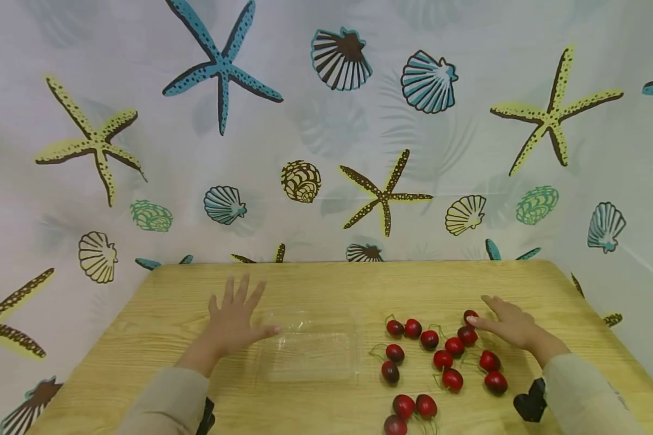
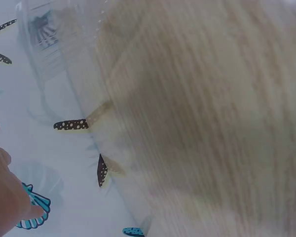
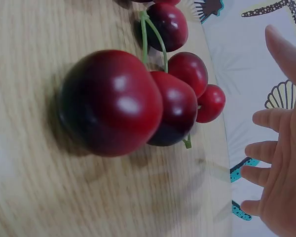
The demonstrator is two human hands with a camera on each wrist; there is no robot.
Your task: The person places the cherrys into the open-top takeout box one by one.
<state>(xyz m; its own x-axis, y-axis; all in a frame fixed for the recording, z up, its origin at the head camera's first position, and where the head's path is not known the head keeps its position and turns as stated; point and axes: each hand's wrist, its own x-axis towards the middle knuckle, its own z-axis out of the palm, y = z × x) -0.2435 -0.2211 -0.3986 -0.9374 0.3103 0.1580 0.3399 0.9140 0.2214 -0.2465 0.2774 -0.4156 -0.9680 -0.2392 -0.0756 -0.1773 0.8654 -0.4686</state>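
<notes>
Left hand: the bare left hand (image 1: 234, 323) is held with its fingers spread and nothing grasped; the thumb is pointed rightward, seen across the upper left edge of the tray, though whether the plastic is touched cannot be told

Right hand: the bare right hand (image 1: 506, 323) is held released, fingers extended and thumb set apart, beside the far right cherries; the nearest cherry is partly covered by the thumb in the head view, and contact cannot be made out there

Tray: a shallow, transparent, rectangular plastic tray (image 1: 312, 357) is placed on the table between the two hands, nearer the left one

Cherries: round, glossy, dark red cherries (image 1: 454, 347), some with thin green stems, are scattered to the right of the tray; a crooked row is formed toward the right hand, smaller clusters are seen closer to the tray, and three are gathered near the front edge of the view

Table: everything is supported by a pale yellow wood-grain table (image 1: 239, 417)

Backdrop: the table is backed by a white sheet (image 1: 185, 163) printed with blue, yellow and brown starfish and shells

Sleeves: both forearms are covered by loose beige sleeves (image 1: 584, 393)
</notes>
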